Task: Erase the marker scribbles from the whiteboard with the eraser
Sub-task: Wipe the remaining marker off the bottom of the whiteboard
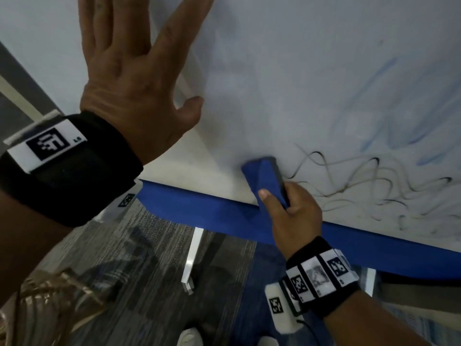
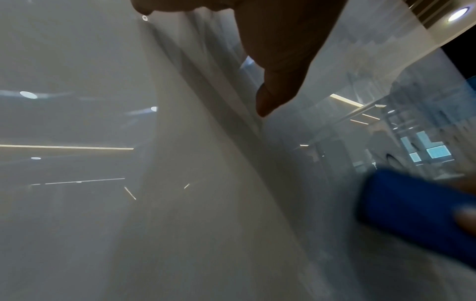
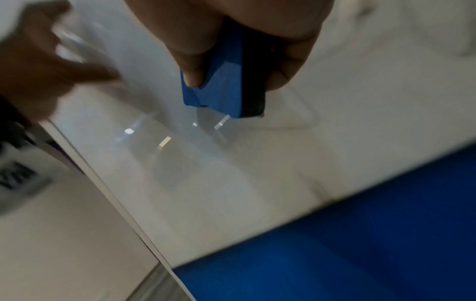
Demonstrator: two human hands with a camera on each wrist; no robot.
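Observation:
The whiteboard (image 1: 287, 71) fills the upper part of the head view. Black marker scribbles (image 1: 361, 186) loop across its lower right, with faded blue smears (image 1: 389, 96) above them. My right hand (image 1: 291, 208) grips a blue eraser (image 1: 264, 178) with a dark felt side and presses it on the board just left of the scribbles. The eraser (image 3: 224, 85) shows between thumb and fingers in the right wrist view. My left hand (image 1: 134, 71) lies flat with spread fingers on the board's left edge. Its thumb (image 2: 278, 81) rests on the surface, with the eraser (image 2: 417, 213) blurred at right.
A blue strip (image 1: 224, 213) runs along the board's lower edge. The board's left edge (image 3: 108, 183) meets a pale wall panel. Below are grey carpet (image 1: 139, 270) and a white stand leg (image 1: 192, 255).

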